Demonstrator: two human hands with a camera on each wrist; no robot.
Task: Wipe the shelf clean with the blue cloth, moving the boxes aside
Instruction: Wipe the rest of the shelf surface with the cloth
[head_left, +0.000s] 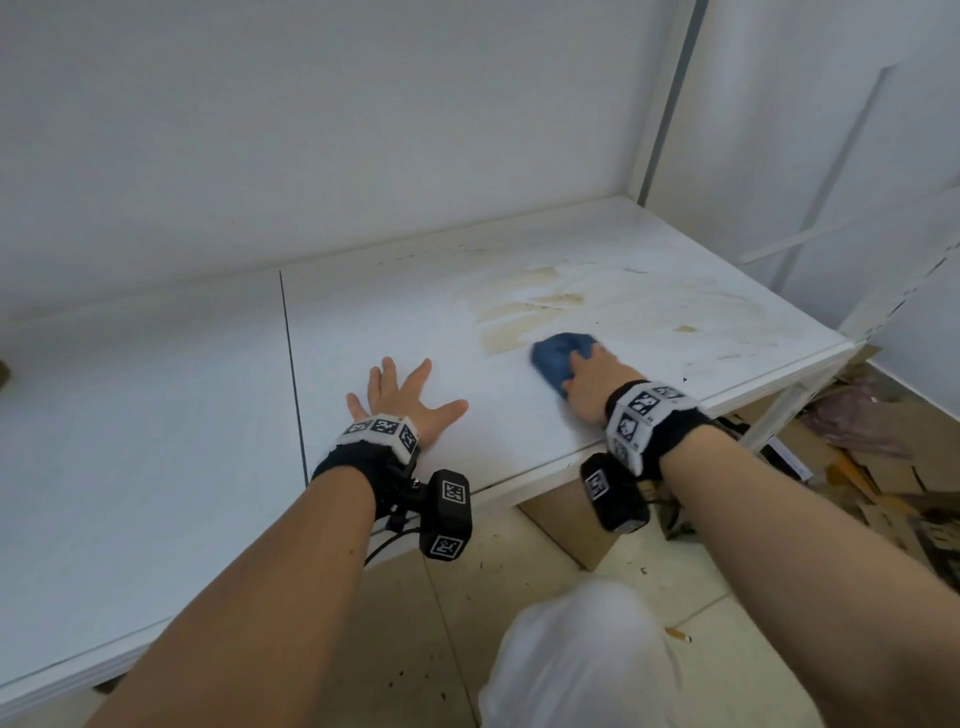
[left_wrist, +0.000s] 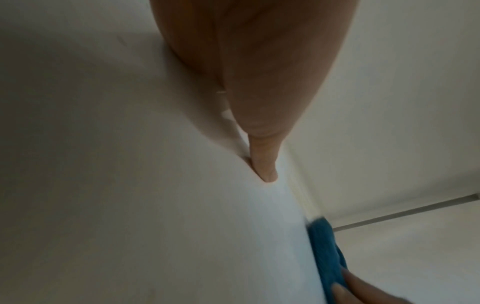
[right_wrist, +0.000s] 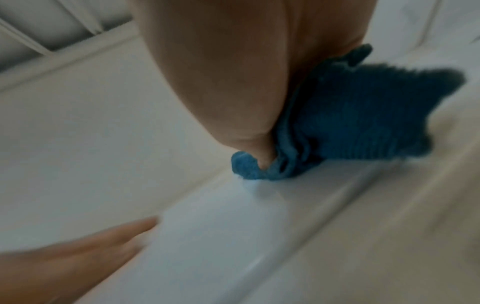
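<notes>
Hands, 2: right hand (head_left: 592, 387) grips 1 blue cloth (head_left: 558, 358).

Open shelf (head_left: 415, 312) surface all around, only wall (head_left: 260, 130) behind and corner post (head_left: 670, 104).

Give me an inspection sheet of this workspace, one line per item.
Surface: white shelf, brown stains toward its right end.
Job's things: blue cloth bunched at the stain's near edge; no boxes seen on the shelf.
Clutter: cardboard scraps on the floor below, to the right.
Grips: left hand flat, fingers spread; right hand grips the cloth.
Cables: black lead at the left wrist camera.
Surroundings: white walls, tiled floor.
</notes>
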